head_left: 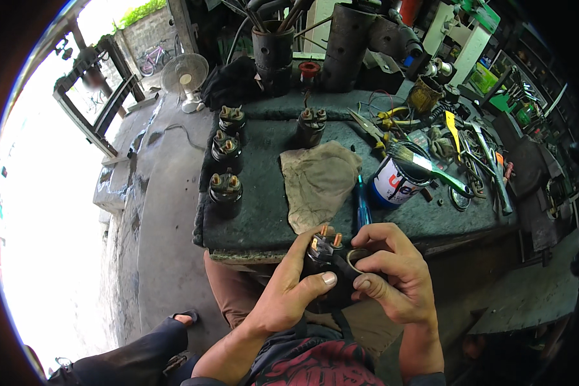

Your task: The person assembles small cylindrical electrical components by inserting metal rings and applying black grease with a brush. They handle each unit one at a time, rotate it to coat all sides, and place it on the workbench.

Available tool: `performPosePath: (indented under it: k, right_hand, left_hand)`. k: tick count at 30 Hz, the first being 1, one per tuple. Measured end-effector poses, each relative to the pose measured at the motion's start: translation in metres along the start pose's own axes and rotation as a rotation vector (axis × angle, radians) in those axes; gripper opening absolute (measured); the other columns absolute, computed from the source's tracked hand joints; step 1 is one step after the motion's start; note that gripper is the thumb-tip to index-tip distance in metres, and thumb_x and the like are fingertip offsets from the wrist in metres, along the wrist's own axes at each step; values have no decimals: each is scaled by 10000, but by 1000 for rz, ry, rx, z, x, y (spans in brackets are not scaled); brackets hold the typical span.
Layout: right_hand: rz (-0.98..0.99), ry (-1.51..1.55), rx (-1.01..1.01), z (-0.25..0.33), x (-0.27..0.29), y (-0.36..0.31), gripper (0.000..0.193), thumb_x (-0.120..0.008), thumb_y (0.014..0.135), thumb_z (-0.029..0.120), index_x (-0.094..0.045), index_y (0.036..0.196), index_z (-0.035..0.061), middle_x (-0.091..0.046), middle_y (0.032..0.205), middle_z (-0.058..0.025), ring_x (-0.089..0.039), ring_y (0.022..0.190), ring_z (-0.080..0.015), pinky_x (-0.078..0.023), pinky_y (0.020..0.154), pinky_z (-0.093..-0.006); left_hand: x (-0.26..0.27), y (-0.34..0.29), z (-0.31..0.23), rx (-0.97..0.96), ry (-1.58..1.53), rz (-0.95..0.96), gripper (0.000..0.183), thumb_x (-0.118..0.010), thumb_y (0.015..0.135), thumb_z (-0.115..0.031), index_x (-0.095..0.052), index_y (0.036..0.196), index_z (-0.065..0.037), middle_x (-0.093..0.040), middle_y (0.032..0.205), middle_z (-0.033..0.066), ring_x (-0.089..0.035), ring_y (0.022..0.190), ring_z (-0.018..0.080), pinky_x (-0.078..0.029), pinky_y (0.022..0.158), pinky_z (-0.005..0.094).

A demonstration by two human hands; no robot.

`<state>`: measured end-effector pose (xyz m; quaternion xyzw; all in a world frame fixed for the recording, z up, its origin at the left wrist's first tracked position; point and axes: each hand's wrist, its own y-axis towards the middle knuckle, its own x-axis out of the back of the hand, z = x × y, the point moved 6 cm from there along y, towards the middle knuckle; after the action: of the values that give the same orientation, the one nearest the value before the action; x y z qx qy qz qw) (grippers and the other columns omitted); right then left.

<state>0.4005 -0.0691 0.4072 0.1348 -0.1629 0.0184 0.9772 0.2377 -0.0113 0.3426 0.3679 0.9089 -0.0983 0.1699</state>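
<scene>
My left hand [289, 293] is wrapped round a black cylindrical starter solenoid [321, 252] with two copper terminal bolts on top. It is held upright just past the bench's front edge. My right hand [395, 273] pinches a curled dark strip [355, 258] with a tan inner side, close against the solenoid's right side. I cannot tell whether it is sandpaper or tape. The solenoid's lower part is hidden by my left thumb and the shadow. Beyond my hands lies a crumpled tan cloth [318, 180], with a blue-handled tool [363, 206] to its right.
Several similar solenoids [226, 190] stand along the bench's left edge; another [311, 125] is behind the cloth. A paintbrush [431, 164] rests across a white and blue can [392, 186]. Pliers [368, 128] and wrenches fill the right side. Another person's leg [128, 354] shows at lower left.
</scene>
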Motion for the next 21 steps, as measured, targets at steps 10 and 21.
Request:
performPosePath:
  k: [10, 21]
  right_hand:
    - [-46, -24, -13, -7, -3, -7, 221, -835, 926, 149, -734, 949, -47, -576, 1221, -162, -677, 864, -167, -588, 708, -269]
    - [-179, -284, -43, -10, 5, -17, 421, -925, 807, 205, -568, 744, -8, -635, 1086, -141, -620, 856, -212, -507, 740, -306]
  left_hand:
    - [-6, -1, 13, -11, 115, -106, 637, -661, 1077, -316, -423, 1533, 60, -634, 1345, 145, -581, 1224, 182, -447, 1095, 341]
    - [-6, 1, 24, -52, 176, -143, 539, -627, 1076, -391, -564, 1378, 51, -649, 1096, 46, -568, 983, 93, -481, 884, 257]
